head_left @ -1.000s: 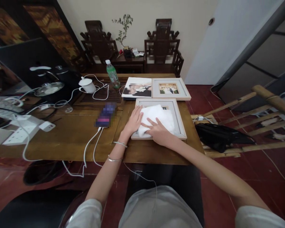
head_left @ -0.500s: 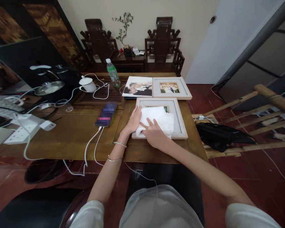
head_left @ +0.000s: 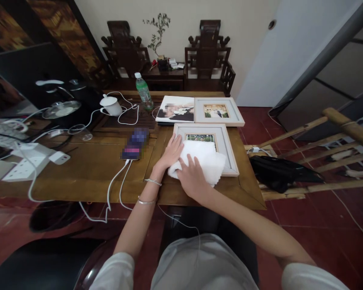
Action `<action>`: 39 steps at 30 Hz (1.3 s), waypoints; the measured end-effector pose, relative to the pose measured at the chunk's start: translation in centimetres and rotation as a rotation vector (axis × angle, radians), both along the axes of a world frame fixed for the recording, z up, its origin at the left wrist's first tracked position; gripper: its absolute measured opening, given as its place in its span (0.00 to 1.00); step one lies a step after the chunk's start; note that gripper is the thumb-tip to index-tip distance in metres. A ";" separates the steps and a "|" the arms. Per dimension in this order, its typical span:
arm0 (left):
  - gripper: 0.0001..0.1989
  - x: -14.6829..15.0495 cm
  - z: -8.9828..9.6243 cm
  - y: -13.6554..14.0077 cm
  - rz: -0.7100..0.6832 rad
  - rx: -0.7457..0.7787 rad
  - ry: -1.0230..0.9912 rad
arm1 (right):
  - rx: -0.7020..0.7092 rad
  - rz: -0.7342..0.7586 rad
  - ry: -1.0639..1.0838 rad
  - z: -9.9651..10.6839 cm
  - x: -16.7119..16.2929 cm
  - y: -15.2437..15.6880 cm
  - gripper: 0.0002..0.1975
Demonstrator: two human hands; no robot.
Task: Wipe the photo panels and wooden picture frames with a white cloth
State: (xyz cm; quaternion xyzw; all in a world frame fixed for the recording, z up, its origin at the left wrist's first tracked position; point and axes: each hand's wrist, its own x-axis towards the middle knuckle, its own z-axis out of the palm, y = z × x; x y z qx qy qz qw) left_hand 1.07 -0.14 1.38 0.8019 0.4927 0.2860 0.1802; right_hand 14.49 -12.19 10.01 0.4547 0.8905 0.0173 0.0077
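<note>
A white cloth [head_left: 201,155] lies bunched over the lower left of a light wooden picture frame [head_left: 229,151] on the table. My right hand [head_left: 192,177] presses on the cloth from above, its fingers bent into the folds. Along the frame's left side rests my left hand [head_left: 172,151], fingers stretched out and close to the cloth's edge. The upper part of the photo [head_left: 201,138] inside the frame shows above the cloth; the rest is covered.
Behind stand a second framed picture [head_left: 237,110] and a photo album [head_left: 175,108]. To the left are a phone [head_left: 134,144] with charging cables, a green-labelled bottle [head_left: 144,92], a lidded white cup [head_left: 111,106] and a power strip [head_left: 27,163]. A bamboo chair [head_left: 302,131] is at right.
My right hand has drawn the cloth down toward me, past the frame's near edge. More of the photo shows now. My left hand stays at the frame's left side.
</note>
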 end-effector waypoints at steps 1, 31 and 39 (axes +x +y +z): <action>0.29 0.0 -0.1 -0.1 0.004 0.028 0.023 | 0.006 0.007 -0.005 -0.4 0.6 0.0 0.18; 0.23 0.2 -0.2 -0.7 0.023 0.189 0.078 | 0.049 -0.051 -0.111 0.4 12.0 -0.1 0.20; 0.24 0.2 -0.3 -0.2 0.050 0.101 0.102 | 0.056 0.017 -0.112 0.5 10.7 0.7 0.17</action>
